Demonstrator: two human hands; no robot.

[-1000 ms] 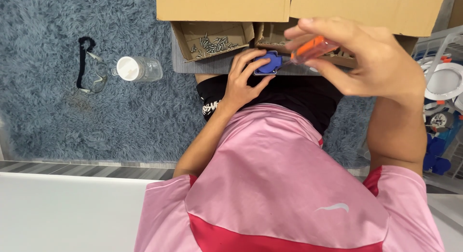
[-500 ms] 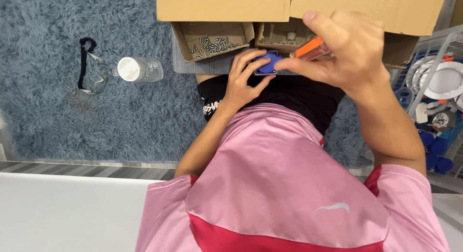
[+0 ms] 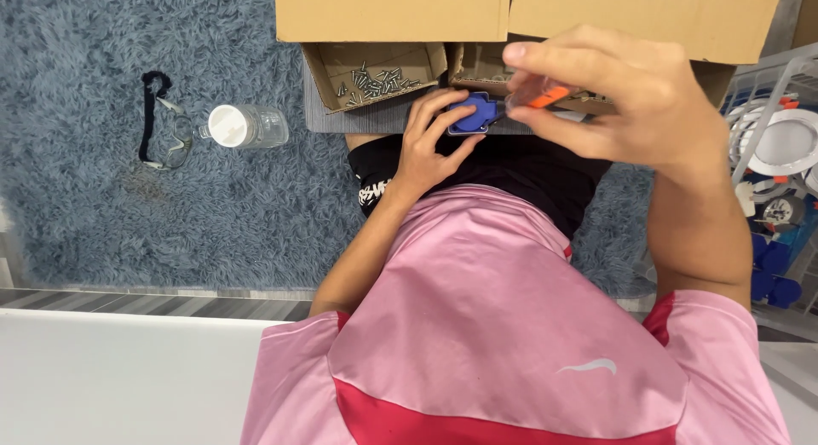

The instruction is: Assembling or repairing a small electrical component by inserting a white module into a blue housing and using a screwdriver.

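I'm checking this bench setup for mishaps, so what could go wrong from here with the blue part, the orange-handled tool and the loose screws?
1. The left hand pins the blue part with fingers close to where the orange-handled tool in the right hand points; a slip might jab them.
2. The part rests on the lap, so it may tip or slide.
3. Loose screws lie in an open cardboard tray; a knock could scatter them into the shaggy rug.
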